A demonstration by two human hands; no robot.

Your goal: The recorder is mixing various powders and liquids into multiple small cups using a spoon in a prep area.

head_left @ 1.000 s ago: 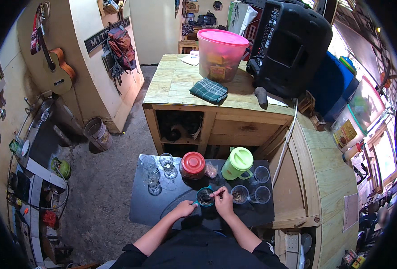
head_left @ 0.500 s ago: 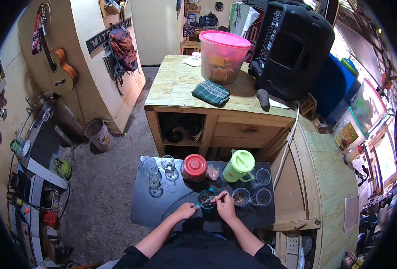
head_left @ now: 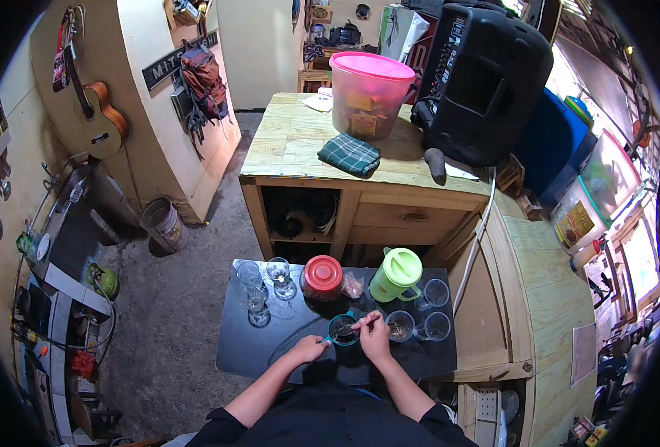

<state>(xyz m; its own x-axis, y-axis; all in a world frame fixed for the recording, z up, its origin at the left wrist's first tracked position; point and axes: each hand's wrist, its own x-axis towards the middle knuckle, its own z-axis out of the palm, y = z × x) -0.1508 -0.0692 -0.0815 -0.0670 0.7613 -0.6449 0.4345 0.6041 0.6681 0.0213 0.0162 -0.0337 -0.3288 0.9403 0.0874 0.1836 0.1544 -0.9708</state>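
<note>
My left hand [head_left: 310,349] is closed around the short handle of a small round teal strainer or cup [head_left: 330,330], which has dark matter inside. Above its right rim, my right hand [head_left: 374,337] is pinched closed; a thin, pale thing seems to stick out of the fingertips, too small to name. Just right of that hand, a clear glass [head_left: 400,326] has brown bits at its bottom. Behind the teal vessel stand a red-lidded jar [head_left: 322,278] and a lime-green lidded pitcher [head_left: 395,276], with a small pinkish plastic bag [head_left: 353,286] between them.
Clear glasses [head_left: 436,325] stand at the right of the dark table [head_left: 233,350], and several more glasses [head_left: 279,271] at its left. Beyond is a wooden counter [head_left: 285,141] with a pink-lidded tub [head_left: 371,100], a folded plaid cloth [head_left: 349,155] and a black speaker [head_left: 486,89].
My right hand's fingers have lifted and shifted slightly at the teal vessel's rim. Less pale matter shows inside it now. My left hand keeps its hold on the handle.
</note>
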